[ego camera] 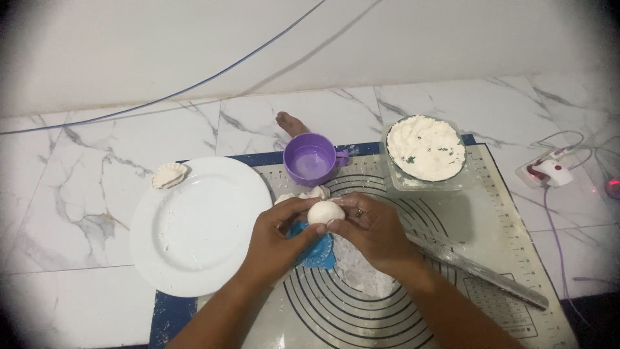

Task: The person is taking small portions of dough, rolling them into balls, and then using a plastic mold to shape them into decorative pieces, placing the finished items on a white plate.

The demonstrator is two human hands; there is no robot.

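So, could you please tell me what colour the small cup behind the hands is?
Purple; the small plastic cup shows clearly in the head view.

Hands: my left hand (pixel 278 236) and right hand (pixel 371 229) meet over the mat (pixel 465 223), the dough ball (pixel 325 211) between my fingertips.
Beneath: the dumpling press (pixel 316 252) lies under my left hand.
Left: the plate (pixel 194 226), a folded dumpling (pixel 169 175) on its far rim.
Behind: the cup (pixel 311 159); right of it, the filling bowl (pixel 426 152).
Right: the rolling pin (pixel 481 271) lies on the mat, passing under my right wrist.

White plate (pixel 194 226), purple cup (pixel 311 159), filling bowl (pixel 426 150), rolling pin (pixel 481 271).
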